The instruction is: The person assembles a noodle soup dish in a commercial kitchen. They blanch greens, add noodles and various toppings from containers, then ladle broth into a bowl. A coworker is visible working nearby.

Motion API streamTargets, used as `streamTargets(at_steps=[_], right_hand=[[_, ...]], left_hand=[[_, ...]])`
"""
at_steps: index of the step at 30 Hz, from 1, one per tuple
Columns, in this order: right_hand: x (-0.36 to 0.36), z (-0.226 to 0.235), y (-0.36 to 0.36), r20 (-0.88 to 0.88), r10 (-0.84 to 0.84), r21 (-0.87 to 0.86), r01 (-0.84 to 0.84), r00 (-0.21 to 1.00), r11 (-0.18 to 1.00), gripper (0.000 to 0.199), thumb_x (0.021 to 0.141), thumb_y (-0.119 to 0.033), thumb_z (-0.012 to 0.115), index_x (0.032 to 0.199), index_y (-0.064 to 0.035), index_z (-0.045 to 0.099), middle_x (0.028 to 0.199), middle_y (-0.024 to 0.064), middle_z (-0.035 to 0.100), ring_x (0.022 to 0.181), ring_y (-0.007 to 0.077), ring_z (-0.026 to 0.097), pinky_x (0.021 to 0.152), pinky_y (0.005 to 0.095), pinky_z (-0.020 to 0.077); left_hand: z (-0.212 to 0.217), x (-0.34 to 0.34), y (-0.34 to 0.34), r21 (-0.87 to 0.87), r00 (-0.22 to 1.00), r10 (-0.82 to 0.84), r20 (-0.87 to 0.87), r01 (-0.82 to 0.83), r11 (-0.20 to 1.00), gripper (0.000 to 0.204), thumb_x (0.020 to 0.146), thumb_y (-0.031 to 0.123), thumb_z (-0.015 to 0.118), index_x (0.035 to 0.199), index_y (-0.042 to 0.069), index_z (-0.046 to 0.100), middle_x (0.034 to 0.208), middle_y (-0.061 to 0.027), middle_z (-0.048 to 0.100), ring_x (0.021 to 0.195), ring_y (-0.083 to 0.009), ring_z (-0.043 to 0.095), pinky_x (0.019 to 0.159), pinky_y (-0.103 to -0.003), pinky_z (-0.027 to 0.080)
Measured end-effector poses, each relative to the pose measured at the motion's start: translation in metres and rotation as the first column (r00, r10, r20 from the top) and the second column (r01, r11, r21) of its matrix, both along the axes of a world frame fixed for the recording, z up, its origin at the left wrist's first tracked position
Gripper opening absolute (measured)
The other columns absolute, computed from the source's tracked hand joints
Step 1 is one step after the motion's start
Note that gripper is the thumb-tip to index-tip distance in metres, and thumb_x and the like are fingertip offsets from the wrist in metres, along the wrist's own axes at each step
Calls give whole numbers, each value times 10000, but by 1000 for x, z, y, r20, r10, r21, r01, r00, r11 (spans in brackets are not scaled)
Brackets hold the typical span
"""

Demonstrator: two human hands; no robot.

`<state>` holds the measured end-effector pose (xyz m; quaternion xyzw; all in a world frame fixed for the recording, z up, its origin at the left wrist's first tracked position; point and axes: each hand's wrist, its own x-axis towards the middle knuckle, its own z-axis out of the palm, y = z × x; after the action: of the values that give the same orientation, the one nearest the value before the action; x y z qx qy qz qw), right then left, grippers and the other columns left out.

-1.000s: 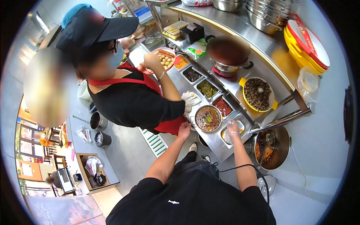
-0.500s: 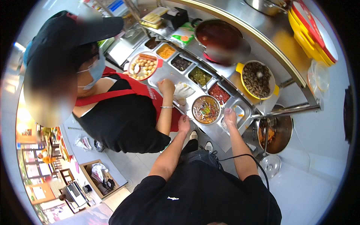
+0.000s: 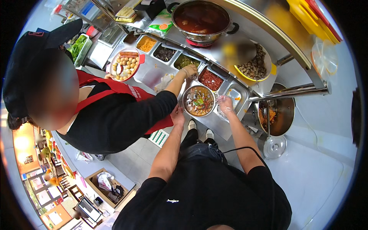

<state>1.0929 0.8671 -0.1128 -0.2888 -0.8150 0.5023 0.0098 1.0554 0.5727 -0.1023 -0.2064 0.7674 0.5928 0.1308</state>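
Note:
A steel bowl (image 3: 188,92) of red broth with greens and toppings stands on the steel counter in front of me. My left hand (image 3: 178,115) grips its near left rim. My right hand (image 3: 225,104), in a clear plastic glove, holds the right rim with curled fingers. A co-worker in a black cap and red apron (image 3: 126,90) stands at my left. Their hand (image 3: 189,71) reaches over the tray of green topping (image 3: 183,62), just beyond the bowl.
Trays of orange (image 3: 147,44), dark (image 3: 165,53) and red (image 3: 210,79) toppings line the counter. A large pot of red broth (image 3: 201,19) sits behind. Nearby are a plate of balls and sausages (image 3: 124,63), a yellow bowl (image 3: 255,69), a pot with a strainer (image 3: 276,115) and a lid (image 3: 275,147).
The co-worker's hand moved from the plate of balls along the trays to the green topping beside the bowl. My hands stayed on the bowl's two sides. My head moved closer.

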Motion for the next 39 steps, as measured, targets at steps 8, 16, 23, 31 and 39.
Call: streamTargets(at_steps=[8, 16, 23, 31, 39], right_hand=[[22, -12, -4, 36, -115, -184, 119, 993, 976, 124, 925, -32, 616, 1018, 20, 678, 842, 107, 734, 760, 184, 705, 681, 340, 566], [29, 17, -24, 140, -217, -549, 258, 966, 795, 103, 970, -30, 626, 1054, 26, 646, 814, 119, 724, 628, 163, 649, 557, 306, 538], [37, 32, -35, 198, -226, -561, 299, 954, 772, 183, 950, 43, 569, 1122, 56, 630, 919, 158, 724, 697, 180, 656, 592, 306, 545], [45, 31, -40, 140, -234, -573, 271, 962, 774, 161, 1011, -56, 593, 1087, 65, 666, 869, 134, 718, 619, 143, 615, 562, 296, 534], [53, 29, -42, 120, -196, -444, 230, 973, 866, 138, 1029, -54, 556, 1032, 39, 658, 799, 105, 685, 603, 144, 605, 536, 300, 517]], left_hand=[[-11, -7, -2, -13, 994, -105, -20, 105, 994, 340, 1073, 116, 495, 1364, 2, 629, 1062, -62, 717, 948, -129, 646, 884, -278, 500], [-15, -16, 0, -239, 984, -173, 40, 177, 955, 370, 1038, 120, 510, 1385, 11, 580, 1243, -110, 679, 1132, -202, 633, 1025, -353, 466], [10, -28, 2, -152, 979, -202, -8, 198, 968, 507, 1016, 60, 475, 1513, -26, 429, 1447, -171, 576, 1357, -266, 537, 1141, -378, 397], [10, -27, 0, -177, 981, -177, -76, 161, 971, 464, 1059, 142, 473, 1479, -53, 491, 1400, -202, 624, 1337, -274, 563, 1137, -383, 402], [-11, -16, -16, -129, 989, -141, -36, 136, 982, 332, 1042, 181, 512, 1187, -35, 718, 1094, -150, 739, 1042, -238, 682, 966, -351, 485]])
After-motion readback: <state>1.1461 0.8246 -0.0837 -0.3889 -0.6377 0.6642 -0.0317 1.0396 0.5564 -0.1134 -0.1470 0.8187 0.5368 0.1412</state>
